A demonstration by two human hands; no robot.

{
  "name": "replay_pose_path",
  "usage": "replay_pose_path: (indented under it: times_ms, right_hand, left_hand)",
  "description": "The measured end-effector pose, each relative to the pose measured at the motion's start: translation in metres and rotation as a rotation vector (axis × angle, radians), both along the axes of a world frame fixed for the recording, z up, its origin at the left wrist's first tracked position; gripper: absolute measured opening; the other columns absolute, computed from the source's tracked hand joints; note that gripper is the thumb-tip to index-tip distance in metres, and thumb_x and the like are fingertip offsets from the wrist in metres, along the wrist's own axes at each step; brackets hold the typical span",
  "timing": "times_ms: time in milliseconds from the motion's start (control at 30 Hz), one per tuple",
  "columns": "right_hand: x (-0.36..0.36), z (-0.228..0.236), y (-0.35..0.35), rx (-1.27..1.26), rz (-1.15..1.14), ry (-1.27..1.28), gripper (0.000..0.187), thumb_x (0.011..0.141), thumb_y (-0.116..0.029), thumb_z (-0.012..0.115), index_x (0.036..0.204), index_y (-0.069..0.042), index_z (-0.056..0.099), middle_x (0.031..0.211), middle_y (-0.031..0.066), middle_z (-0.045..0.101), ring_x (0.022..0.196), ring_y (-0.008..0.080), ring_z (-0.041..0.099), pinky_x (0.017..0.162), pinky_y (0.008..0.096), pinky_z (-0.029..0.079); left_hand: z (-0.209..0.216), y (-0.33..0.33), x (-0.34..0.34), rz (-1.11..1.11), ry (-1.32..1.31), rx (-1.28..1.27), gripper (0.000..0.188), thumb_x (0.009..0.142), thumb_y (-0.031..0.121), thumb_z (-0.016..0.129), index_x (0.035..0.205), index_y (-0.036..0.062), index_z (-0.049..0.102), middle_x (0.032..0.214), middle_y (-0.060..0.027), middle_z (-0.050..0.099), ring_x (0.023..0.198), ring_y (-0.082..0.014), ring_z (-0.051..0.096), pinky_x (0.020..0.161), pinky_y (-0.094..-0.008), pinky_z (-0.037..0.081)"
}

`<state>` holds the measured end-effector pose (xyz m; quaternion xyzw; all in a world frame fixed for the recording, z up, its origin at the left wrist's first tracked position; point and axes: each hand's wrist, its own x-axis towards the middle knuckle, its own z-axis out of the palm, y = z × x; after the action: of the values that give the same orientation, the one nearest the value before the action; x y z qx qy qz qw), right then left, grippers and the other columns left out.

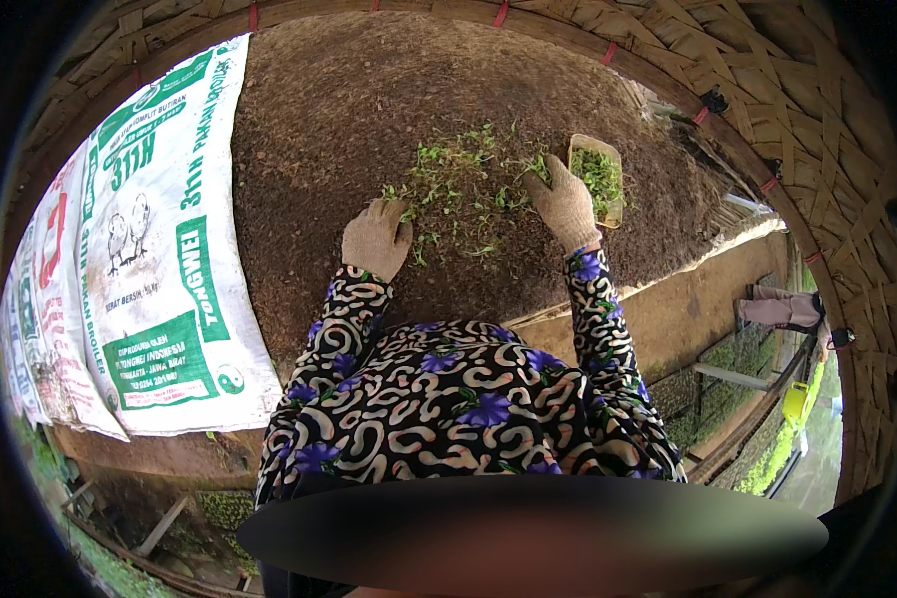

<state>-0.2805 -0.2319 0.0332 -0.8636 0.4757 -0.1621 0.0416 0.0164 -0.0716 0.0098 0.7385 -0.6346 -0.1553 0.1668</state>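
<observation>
Both my hands wear beige knit gloves over a bed of dark soil (299, 110). Loose green seedlings (458, 184) lie scattered across the soil between them. At the left edge of this patch, my left hand (377, 239) has its fingers curled by a few small leaves; what they pinch, if anything, is hidden. My right hand (565, 207) is closed at the right edge of the patch, with a seedling (538, 167) showing at its fingertips. Just right of that hand, a shallow yellowish plastic tray (616, 207) holds more small green seedlings, partly behind the glove.
White printed sacks (159, 289) with green and red markings cover the bed's left side. A wooden board (658, 284) edges the bed near me. Another person (782, 309) is partly visible at the far right, near a yellow-green object (795, 401). A woven hat brim (767, 90) frames the view.
</observation>
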Motion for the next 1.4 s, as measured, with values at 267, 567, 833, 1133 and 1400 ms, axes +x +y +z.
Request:
replay_pose_path:
  times_ms: [267,567,833,1133,1400]
  right_hand:
    - [0.031,0.021,0.038,0.406,-0.1,0.137,0.051,0.097,-0.044,0.071,0.13,-0.006,0.065,0.103,0.0241,0.076,0.101,0.0432,0.073,0.087,0.053,0.058]
    - [0.049,0.03,0.02,0.443,-0.135,-0.162,0.051,0.099,-0.04,0.067,0.136,-0.006,0.06,0.099,0.0282,0.074,0.098,0.048,0.071,0.084,0.0552,0.056]
    - [0.084,0.031,0.009,0.302,0.038,0.058,0.044,0.096,-0.036,0.072,0.134,-0.016,0.065,0.106,0.0197,0.077,0.101,0.0397,0.075,0.087,0.0494,0.06]
    - [0.061,0.033,-0.011,0.285,-0.058,-0.194,0.045,0.097,-0.032,0.069,0.135,-0.009,0.065,0.109,0.0252,0.076,0.104,0.0454,0.072,0.089,0.0532,0.058]
    - [0.08,0.026,-0.002,0.328,0.099,0.107,0.045,0.094,-0.032,0.072,0.136,-0.017,0.066,0.107,0.0201,0.077,0.101,0.04,0.074,0.088,0.0506,0.059]
  left_hand:
    - [0.024,0.007,-0.006,-0.154,-0.028,0.116,0.05,0.1,0.036,0.066,0.139,0.0054,0.061,0.127,-0.0216,0.064,0.112,-0.0358,0.066,0.094,-0.0473,0.056]
    - [0.022,-0.018,-0.013,-0.183,-0.088,0.191,0.039,0.102,0.03,0.063,0.133,0.0063,0.064,0.118,-0.0206,0.064,0.1,-0.0352,0.07,0.082,-0.0459,0.06]
    - [0.033,-0.069,-0.003,-0.119,-0.048,0.077,0.045,0.106,0.034,0.058,0.141,0.0045,0.056,0.128,-0.0213,0.063,0.106,-0.0358,0.07,0.087,-0.047,0.062]
    - [0.043,-0.106,-0.02,-0.211,-0.209,0.406,0.069,0.102,0.048,0.062,0.157,0.0095,0.042,0.149,-0.0226,0.054,0.117,-0.0376,0.069,0.095,-0.0485,0.061]
    - [0.026,-0.078,0.019,0.056,0.096,-0.048,0.033,0.101,0.029,0.058,0.125,0.0069,0.062,0.123,-0.0237,0.069,0.106,-0.0413,0.072,0.09,-0.0518,0.059]
